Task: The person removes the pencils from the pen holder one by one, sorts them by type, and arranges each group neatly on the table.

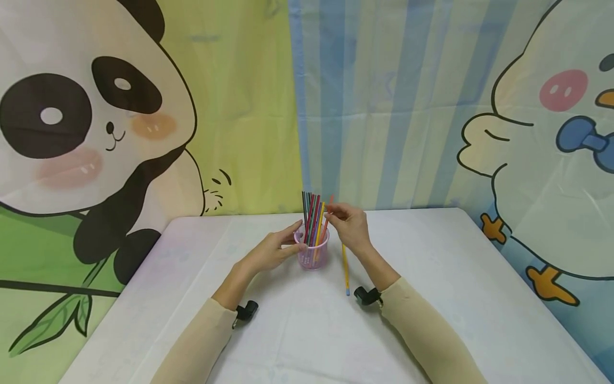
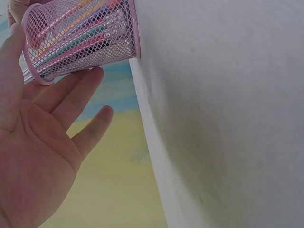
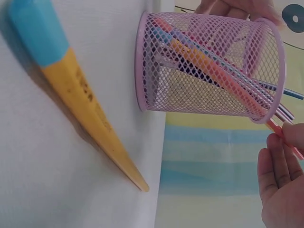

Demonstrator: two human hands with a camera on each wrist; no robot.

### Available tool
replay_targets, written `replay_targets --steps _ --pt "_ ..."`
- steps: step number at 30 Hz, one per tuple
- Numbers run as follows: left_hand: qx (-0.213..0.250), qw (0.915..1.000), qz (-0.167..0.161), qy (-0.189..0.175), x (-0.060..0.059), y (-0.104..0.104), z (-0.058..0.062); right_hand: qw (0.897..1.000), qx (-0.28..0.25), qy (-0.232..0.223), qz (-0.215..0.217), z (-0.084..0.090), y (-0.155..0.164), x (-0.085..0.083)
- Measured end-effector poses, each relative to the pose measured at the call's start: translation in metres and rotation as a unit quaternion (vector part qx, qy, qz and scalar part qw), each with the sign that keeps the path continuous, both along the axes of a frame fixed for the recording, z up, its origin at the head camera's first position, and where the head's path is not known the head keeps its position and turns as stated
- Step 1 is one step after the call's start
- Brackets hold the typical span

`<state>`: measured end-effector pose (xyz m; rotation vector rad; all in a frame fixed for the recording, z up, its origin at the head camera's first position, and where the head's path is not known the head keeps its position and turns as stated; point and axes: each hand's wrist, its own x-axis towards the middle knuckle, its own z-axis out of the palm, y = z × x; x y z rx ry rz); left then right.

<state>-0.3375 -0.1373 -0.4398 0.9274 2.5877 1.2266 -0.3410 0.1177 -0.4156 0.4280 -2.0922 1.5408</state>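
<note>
A pink mesh pen cup (image 1: pixel 321 259) stands upright on the white table, holding several thin coloured pencils (image 1: pixel 312 216). My left hand (image 1: pixel 271 252) grips the cup at its rim, thumb on the near side and fingers round the far side. With thumb and fingertips, my right hand (image 1: pixel 351 226) pinches the upper end of an orange pencil (image 3: pixel 237 90), whose lower part is inside the cup, seen through the mesh in the right wrist view. Just right of the cup, a yellow pencil (image 1: pixel 346 272) with a blue end (image 3: pixel 40 31) lies on the table.
The white-covered table (image 1: pixel 288 330) reaches back to a hanging cloth (image 1: pixel 249 106) with a printed panda on the left and a white bird on the right. Each wrist carries a small black camera (image 1: pixel 247 310).
</note>
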Motion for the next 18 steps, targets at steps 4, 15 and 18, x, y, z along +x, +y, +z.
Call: replay_targets --steps 4,15,18 --pt "-0.006 1.0000 0.002 0.006 0.000 0.000 0.000 1.000 -0.009 0.022 -0.005 0.004 0.002 0.001" --pt "-0.007 0.9999 0.005 0.014 0.000 0.000 0.000 0.998 -0.051 0.029 0.005 0.011 0.013 0.001" --pt "-0.008 0.9999 0.003 0.014 0.000 0.001 0.001 0.997 -0.062 0.042 0.002 0.013 0.013 0.002"
